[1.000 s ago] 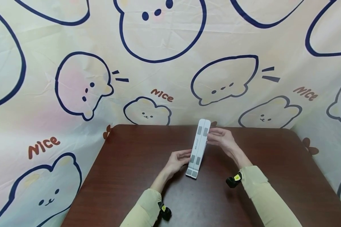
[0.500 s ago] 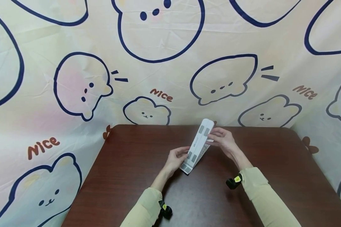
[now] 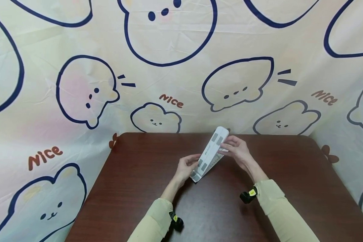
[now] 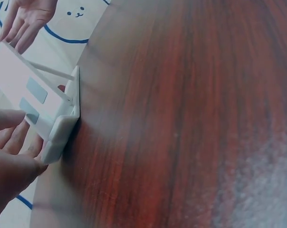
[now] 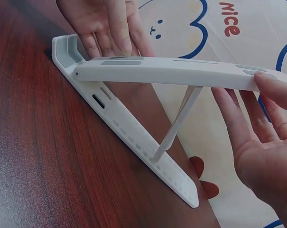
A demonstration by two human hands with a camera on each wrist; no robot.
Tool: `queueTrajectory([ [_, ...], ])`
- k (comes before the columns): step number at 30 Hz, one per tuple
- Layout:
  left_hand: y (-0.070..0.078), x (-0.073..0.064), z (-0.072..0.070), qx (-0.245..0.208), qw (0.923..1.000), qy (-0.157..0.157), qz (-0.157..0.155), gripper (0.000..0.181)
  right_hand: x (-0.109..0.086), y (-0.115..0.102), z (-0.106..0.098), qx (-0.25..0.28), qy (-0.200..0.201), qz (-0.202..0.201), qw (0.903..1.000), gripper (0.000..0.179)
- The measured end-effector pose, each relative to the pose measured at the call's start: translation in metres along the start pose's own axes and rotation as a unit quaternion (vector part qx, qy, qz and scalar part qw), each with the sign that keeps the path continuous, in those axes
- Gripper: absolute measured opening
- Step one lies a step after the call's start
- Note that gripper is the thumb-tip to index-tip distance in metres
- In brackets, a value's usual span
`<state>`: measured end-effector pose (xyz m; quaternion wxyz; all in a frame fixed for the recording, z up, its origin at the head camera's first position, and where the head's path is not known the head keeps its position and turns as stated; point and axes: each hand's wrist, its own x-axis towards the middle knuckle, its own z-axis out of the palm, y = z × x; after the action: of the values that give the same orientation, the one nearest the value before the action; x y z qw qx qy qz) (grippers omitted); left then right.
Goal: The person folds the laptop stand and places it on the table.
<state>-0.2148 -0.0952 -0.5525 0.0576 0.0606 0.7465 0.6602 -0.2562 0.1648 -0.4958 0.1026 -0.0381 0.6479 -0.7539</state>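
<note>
A white folding laptop stand (image 3: 210, 151) with grey pads rests on the brown table, slanting up toward the back right. In the right wrist view its top arm (image 5: 167, 70) is raised off its base (image 5: 129, 135), with a thin strut (image 5: 179, 122) between the two. My left hand (image 3: 185, 168) holds the lower, lipped end, thumb on the upper face and fingers at the side. Near the raised end, my right hand (image 3: 237, 150) grips the top arm, its thumb above and fingers below. The stand partly hides the fingertips in the head view.
The brown table (image 3: 217, 208) ends at a back edge just behind the stand. A pale curtain (image 3: 193, 84) printed with bear drawings hangs behind and beside it. Each wrist wears a black camera (image 3: 248, 195).
The stand has turned so its lower end swung left, and its top arm has lifted from the base. My left hand moved slightly left and up with it; the right hand barely moved.
</note>
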Motion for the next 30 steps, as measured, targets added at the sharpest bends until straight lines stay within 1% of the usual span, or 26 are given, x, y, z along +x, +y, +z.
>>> queueTrajectory([
  [6, -0.001, 0.002, -0.002, -0.003, 1.0, 0.008, 0.001, 0.035, 0.0, 0.0, 0.004, 0.008, 0.011, 0.007, 0.9999, 0.014],
  [11, 0.002, 0.002, -0.001, -0.001, 0.9999, 0.015, -0.003, 0.034, 0.001, 0.0, 0.008, 0.022, 0.024, 0.007, 0.9995, 0.021],
  [16, 0.004, 0.002, 0.001, 0.004, 0.9996, 0.029, 0.0, 0.034, -0.001, 0.001, 0.011, 0.02, 0.031, -0.001, 0.9993, 0.024],
  [19, 0.002, 0.003, 0.0, 0.005, 0.9995, 0.031, 0.005, 0.033, -0.002, 0.002, 0.012, 0.015, 0.034, -0.001, 0.9993, 0.023],
  [21, 0.0, 0.002, -0.001, 0.005, 0.9994, 0.03, 0.016, 0.033, -0.003, 0.002, 0.012, 0.013, 0.03, 0.001, 0.9994, 0.02],
  [22, -0.003, 0.003, -0.002, 0.009, 0.999, 0.03, 0.031, 0.032, -0.003, 0.002, 0.012, 0.011, 0.027, 0.003, 0.9996, 0.017],
  [23, -0.007, 0.004, -0.002, 0.022, 0.9979, 0.031, 0.052, 0.031, -0.003, 0.001, 0.011, 0.007, 0.022, 0.005, 0.9997, 0.015],
  [24, -0.015, 0.006, -0.004, 0.042, 0.9956, 0.033, 0.077, 0.03, -0.002, 0.0, 0.01, 0.001, 0.017, 0.007, 0.9998, 0.014],
  [25, -0.02, 0.007, -0.004, 0.067, 0.993, 0.038, 0.09, 0.029, -0.002, -0.002, 0.008, -0.005, 0.011, 0.009, 0.9999, 0.017],
  [26, -0.027, 0.008, -0.004, 0.1, 0.9883, 0.044, 0.106, 0.028, -0.002, -0.003, 0.005, -0.013, 0.007, 0.009, 0.9998, 0.022],
  [27, -0.034, 0.01, -0.005, 0.145, 0.9806, 0.055, 0.12, 0.027, -0.001, -0.005, 0.003, -0.023, 0.002, 0.01, 0.9997, 0.03],
  [28, -0.04, 0.01, -0.005, 0.193, 0.9704, 0.068, 0.128, 0.026, -0.001, -0.008, 0.001, -0.03, -0.003, 0.011, 0.9995, 0.039],
  [29, -0.046, 0.01, -0.005, 0.244, 0.9582, 0.081, 0.126, 0.025, -0.001, -0.01, -0.001, -0.039, -0.007, 0.01, 0.9992, 0.046],
  [30, -0.05, 0.009, -0.005, 0.287, 0.9465, 0.092, 0.116, 0.025, -0.001, -0.013, -0.003, -0.047, -0.011, 0.01, 0.9988, 0.052],
])
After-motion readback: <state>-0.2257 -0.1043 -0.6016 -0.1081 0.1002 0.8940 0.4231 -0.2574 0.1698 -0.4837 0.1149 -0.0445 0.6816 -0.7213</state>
